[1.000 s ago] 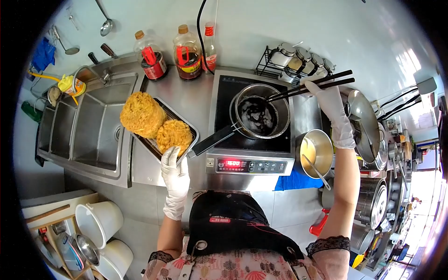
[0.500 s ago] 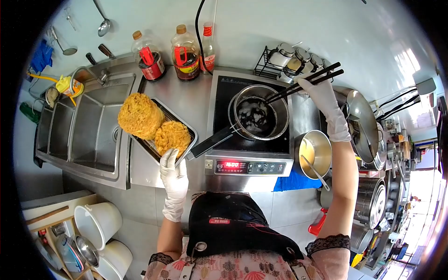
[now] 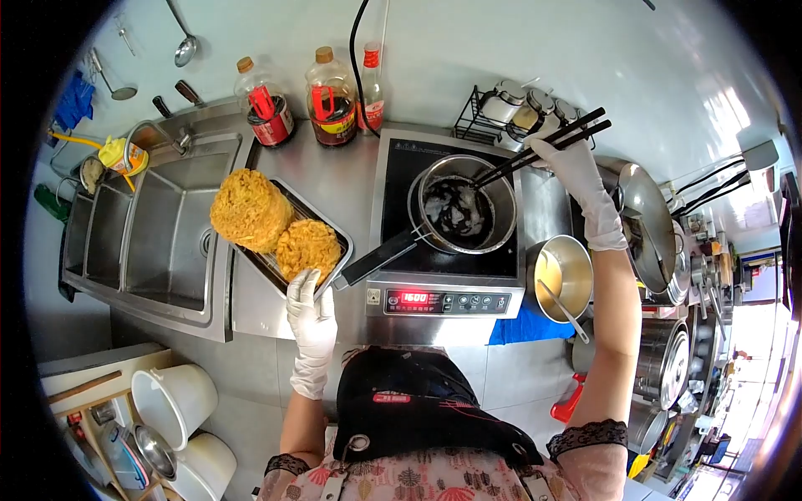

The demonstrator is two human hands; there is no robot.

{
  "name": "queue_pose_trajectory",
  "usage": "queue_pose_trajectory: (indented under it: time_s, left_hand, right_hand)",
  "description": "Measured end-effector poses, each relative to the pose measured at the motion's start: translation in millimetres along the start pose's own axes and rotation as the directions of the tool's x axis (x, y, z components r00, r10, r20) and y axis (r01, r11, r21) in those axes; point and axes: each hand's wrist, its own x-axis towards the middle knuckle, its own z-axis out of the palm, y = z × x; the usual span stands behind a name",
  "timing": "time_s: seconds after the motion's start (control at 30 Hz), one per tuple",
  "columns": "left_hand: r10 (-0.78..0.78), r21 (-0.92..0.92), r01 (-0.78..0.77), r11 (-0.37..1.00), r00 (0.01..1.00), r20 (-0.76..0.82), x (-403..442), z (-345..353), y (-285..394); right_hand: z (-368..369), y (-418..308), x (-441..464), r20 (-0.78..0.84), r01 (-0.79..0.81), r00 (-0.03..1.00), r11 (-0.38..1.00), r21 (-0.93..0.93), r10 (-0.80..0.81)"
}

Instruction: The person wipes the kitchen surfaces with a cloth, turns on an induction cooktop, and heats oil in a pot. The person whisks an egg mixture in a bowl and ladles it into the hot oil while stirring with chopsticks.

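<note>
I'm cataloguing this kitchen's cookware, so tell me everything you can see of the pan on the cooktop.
The pan is round, open and shiny, apparently metal, with a long, straight black handle joined by thin metal rods. It stands upright on the black cooktop, its handle pointing toward the tray; whether they touch is unclear. Inside is dark liquid with pale, foamy-looking patches. Chopsticks from the right hand reach into it.

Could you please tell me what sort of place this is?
Probably a commercial or restaurant kitchen: there is a multi-basin steel sink, a pot on a countertop cooker with a lit red display, and large seasoning bottles by the wall.
</note>
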Motion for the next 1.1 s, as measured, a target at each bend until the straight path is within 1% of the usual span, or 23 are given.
queue_pose_trajectory:
  time_s: [0.1,0.4,0.47,0.6,0.67,0.73,0.9,0.97,1.0,1.07,1.1]
  left_hand:
    - [0.017,0.009,-0.017,1.000,1.000,-0.001,1,0,-1]
    - [0.021,0.004,-0.021,1.000,1.000,-0.008,-1,-2,-5]
    - [0.028,0.005,-0.028,1.000,1.000,-0.009,0,-3,-5]
    - [0.011,0.015,-0.011,1.000,1.000,0.003,0,-5,-6]
    - [0.005,0.005,-0.005,1.000,1.000,0.000,0,-5,-6]
    - [0.025,0.011,-0.025,1.000,1.000,-0.005,0,-6,-6]
    - [0.012,0.017,-0.012,1.000,1.000,0.005,2,-4,-6]
    - [0.014,0.006,-0.014,1.000,1.000,0.006,2,-4,-6]
    - [0.002,0.001,-0.002,1.000,1.000,0.011,3,-3,-5]
    - [-0.010,-0.004,0.010,1.000,1.000,0.014,3,-3,-6]
    - [-0.005,0.002,0.005,1.000,1.000,0.008,3,-2,-6]
  right_hand:
    - [1,0,1,0.004,-0.011,1.000,1.000,0.026,0.011]
    - [4,-10,4,0.005,0.012,1.000,0.999,-0.041,-0.012]
    - [5,-24,1,0.012,-0.041,0.999,0.989,-0.145,0.043]
    - [6,-28,2,0.012,-0.059,0.998,0.985,-0.163,0.061]
    - [7,-27,2,0.002,-0.087,0.996,0.990,-0.112,0.088]
    - [6,-25,4,0.009,-0.084,0.996,0.990,-0.115,0.086]
    - [8,-26,4,0.001,-0.069,0.998,0.987,-0.142,0.070]
    - [9,-22,3,0.012,-0.014,1.000,0.988,-0.156,0.016]
    - [10,-23,-1,0.012,-0.014,1.000,0.987,-0.158,0.016]
    - [12,-28,-13,0.146,0.008,0.989,0.996,-0.088,0.004]
    - [12,-34,-19,0.178,0.005,0.984,0.999,-0.054,0.004]
